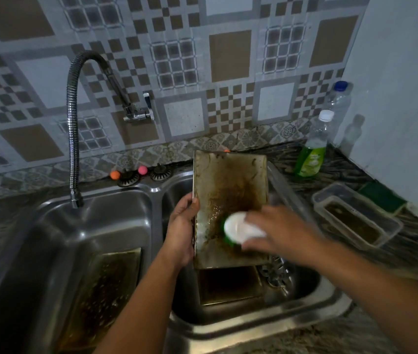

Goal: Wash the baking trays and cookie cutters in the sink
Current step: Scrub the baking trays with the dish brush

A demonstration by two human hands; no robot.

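Note:
A stained rectangular baking tray [231, 185] stands tilted over the right basin of a double steel sink [151, 195]. My left hand [181, 231] grips its left edge. My right hand [283, 231] presses a white-and-green scrub sponge [236, 228] against the tray's lower part, where brown grime is smeared. Another dirty tray [228, 284] lies under it in the right basin, with shiny metal cookie cutters [278, 274] beside it. A third dark tray [106, 290] lies in the left basin.
A flexible faucet [74, 123] hangs over the left basin. A green dish soap bottle [313, 146] and a clear bottle [338, 98] stand at the back right. A plastic container [356, 215] with brown liquid sits on the right counter. Two drain strainers [144, 175] rest behind the sink.

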